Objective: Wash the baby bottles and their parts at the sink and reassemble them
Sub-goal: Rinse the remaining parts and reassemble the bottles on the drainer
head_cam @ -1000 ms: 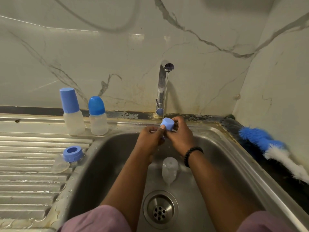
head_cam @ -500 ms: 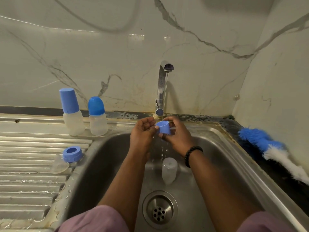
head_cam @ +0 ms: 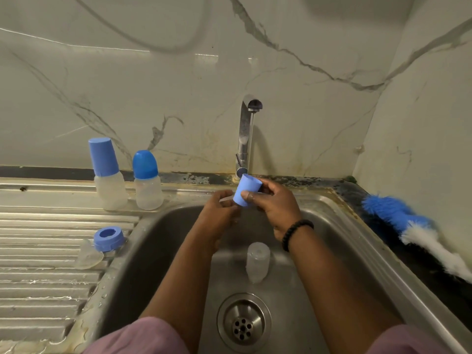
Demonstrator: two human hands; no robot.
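Note:
My right hand grips a blue bottle cap under the tap, tilted with its open end up and to the right. My left hand is just left of the cap, its fingertips at the cap's lower edge. A clear bottle body lies in the sink basin below my hands, above the drain. Two capped bottles, one with a tall blue cap and one with a rounded blue cap, stand on the ledge at the left.
A blue screw ring and a clear teat lie on the ribbed drainboard by the sink's left rim. A blue-and-white bottle brush rests on the dark counter at the right. Marble wall behind.
The cap has been turned in my hands from open end down to open end tilted up and right; my right hand now holds it from the side.

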